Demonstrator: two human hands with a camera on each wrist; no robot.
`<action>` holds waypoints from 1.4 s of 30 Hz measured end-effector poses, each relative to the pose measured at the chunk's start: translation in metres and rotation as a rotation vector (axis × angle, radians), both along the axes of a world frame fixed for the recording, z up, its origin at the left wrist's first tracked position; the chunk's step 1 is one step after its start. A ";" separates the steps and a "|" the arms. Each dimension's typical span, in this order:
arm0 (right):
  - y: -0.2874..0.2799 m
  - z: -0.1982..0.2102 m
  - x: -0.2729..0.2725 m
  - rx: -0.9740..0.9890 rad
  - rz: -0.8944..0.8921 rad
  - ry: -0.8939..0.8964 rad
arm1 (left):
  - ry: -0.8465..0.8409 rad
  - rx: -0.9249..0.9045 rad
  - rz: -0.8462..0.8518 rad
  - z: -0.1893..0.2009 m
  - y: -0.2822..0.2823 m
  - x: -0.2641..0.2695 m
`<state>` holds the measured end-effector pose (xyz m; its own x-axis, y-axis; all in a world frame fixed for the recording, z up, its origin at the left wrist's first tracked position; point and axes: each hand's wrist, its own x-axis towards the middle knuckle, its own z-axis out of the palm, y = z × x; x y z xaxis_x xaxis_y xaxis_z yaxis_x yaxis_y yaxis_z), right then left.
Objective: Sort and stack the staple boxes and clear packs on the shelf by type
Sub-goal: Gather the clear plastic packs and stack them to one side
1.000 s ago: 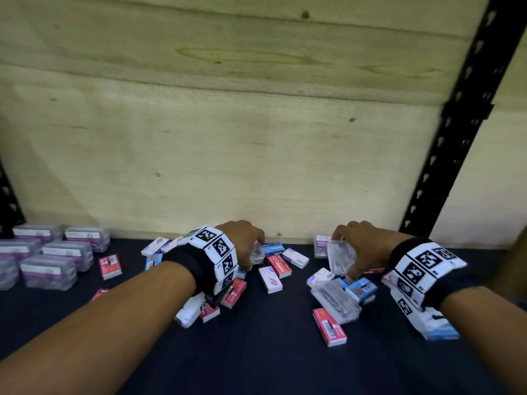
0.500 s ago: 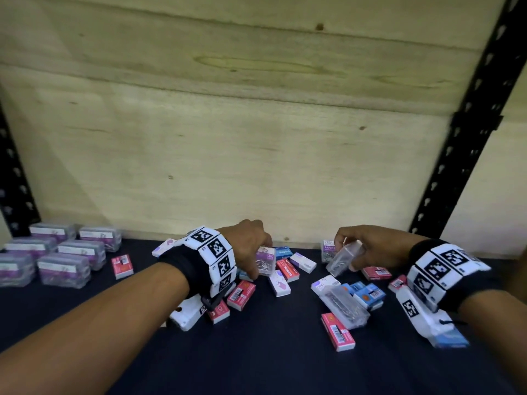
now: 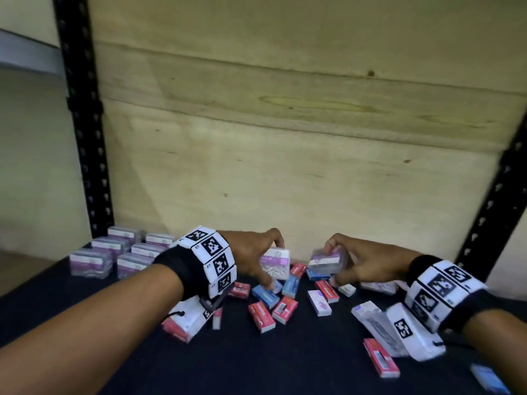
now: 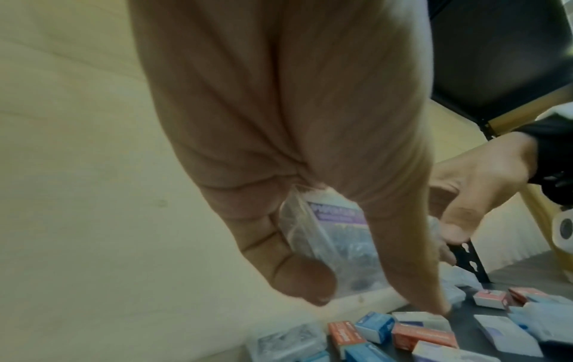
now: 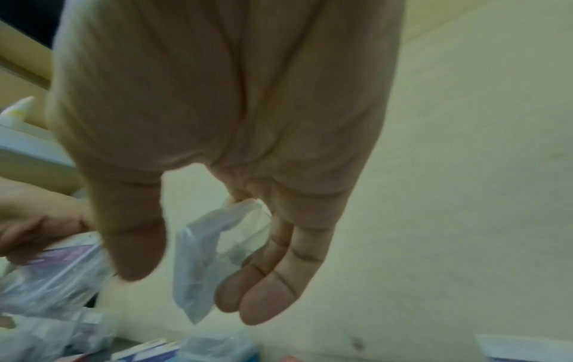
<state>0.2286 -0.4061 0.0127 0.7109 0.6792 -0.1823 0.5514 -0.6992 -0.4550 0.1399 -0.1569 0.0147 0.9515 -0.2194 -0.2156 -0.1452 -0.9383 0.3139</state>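
My left hand grips a clear pack with a purple label, lifted just above the pile; the left wrist view shows this clear pack between thumb and fingers. My right hand holds another clear pack by its edges, seen from below as a clear pack in the right wrist view. Small red, blue and white staple boxes lie scattered on the dark shelf under both hands. Several clear packs stand in rows at the back left.
A plywood back wall closes the shelf behind the pile. Black perforated uprights stand at the left and right. One more clear pack and a red box lie near my right wrist.
Both hands have lifted their clear packs off the pile and turned them label-up. The view has swung left, bringing the sorted packs closer to centre.
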 end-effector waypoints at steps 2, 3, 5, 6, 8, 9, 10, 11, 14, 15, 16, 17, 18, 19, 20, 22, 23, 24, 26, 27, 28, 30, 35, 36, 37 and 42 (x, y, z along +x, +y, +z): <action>0.024 0.001 -0.007 0.031 0.060 -0.021 | -0.012 0.031 0.018 0.004 0.020 -0.015; 0.036 0.001 -0.011 0.044 0.088 -0.036 | -0.009 0.034 0.026 0.006 0.030 -0.021; 0.062 0.002 -0.017 0.073 0.151 -0.036 | 0.002 0.045 0.071 0.009 0.053 -0.038; 0.074 0.002 -0.020 0.074 0.179 -0.026 | 0.011 0.058 0.098 0.010 0.064 -0.048; 0.101 0.002 -0.028 0.041 0.234 -0.019 | 0.023 0.059 0.163 0.012 0.091 -0.067; 0.119 0.002 -0.034 0.018 0.256 -0.031 | 0.031 0.045 0.204 0.011 0.106 -0.079; 0.131 0.001 -0.039 0.005 0.262 -0.049 | 0.035 0.044 0.239 0.012 0.118 -0.089; 0.145 0.000 -0.042 0.006 0.268 -0.061 | 0.029 0.057 0.275 0.011 0.130 -0.098; 0.192 -0.007 -0.056 0.036 0.323 -0.058 | 0.008 0.096 0.387 0.006 0.173 -0.129; 0.205 -0.009 -0.060 0.037 0.335 -0.049 | 0.013 0.085 0.418 0.003 0.184 -0.136; 0.217 -0.011 -0.064 0.045 0.354 -0.044 | 0.022 0.077 0.453 0.000 0.196 -0.143; 0.231 -0.012 -0.069 0.058 0.378 -0.043 | 0.030 0.073 0.489 -0.004 0.208 -0.152; 0.242 -0.013 -0.074 0.069 0.394 -0.058 | 0.040 0.067 0.518 -0.007 0.218 -0.158; 0.254 -0.014 -0.079 0.071 0.406 -0.075 | 0.049 0.068 0.544 -0.011 0.228 -0.165; 0.263 -0.016 -0.084 0.076 0.410 -0.092 | 0.054 0.074 0.558 -0.015 0.235 -0.169; 0.281 -0.019 -0.093 0.049 0.429 -0.130 | 0.063 0.096 0.587 -0.022 0.247 -0.177; 0.289 -0.020 -0.097 0.014 0.445 -0.148 | 0.067 0.112 0.596 -0.024 0.251 -0.179; 0.296 -0.021 -0.101 -0.031 0.470 -0.162 | 0.068 0.134 0.597 -0.027 0.255 -0.181; 0.308 -0.023 -0.109 -0.131 0.517 -0.209 | 0.075 0.177 0.599 -0.030 0.260 -0.183; 0.314 -0.024 -0.112 -0.168 0.539 -0.232 | 0.078 0.183 0.600 -0.032 0.263 -0.184; 0.318 -0.025 -0.115 -0.196 0.557 -0.251 | 0.078 0.180 0.595 -0.035 0.265 -0.183; 0.327 -0.028 -0.118 -0.237 0.578 -0.280 | 0.071 0.135 0.593 -0.040 0.268 -0.180; 0.340 -0.035 -0.124 -0.266 0.555 -0.290 | 0.025 -0.024 0.591 -0.057 0.277 -0.169; 0.341 -0.036 -0.125 -0.262 0.555 -0.292 | 0.019 -0.034 0.587 -0.059 0.278 -0.168; 0.342 -0.036 -0.126 -0.260 0.553 -0.291 | 0.015 -0.053 0.584 -0.061 0.279 -0.167; 0.338 -0.037 -0.129 -0.258 0.539 -0.271 | -0.007 -0.084 0.564 -0.065 0.282 -0.169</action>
<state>0.1001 -0.0681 -0.0246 0.3272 0.9115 -0.2492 0.9265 -0.3613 -0.1049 -0.0289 0.1252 -0.0505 0.9275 0.3071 -0.2130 0.3690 -0.8429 0.3917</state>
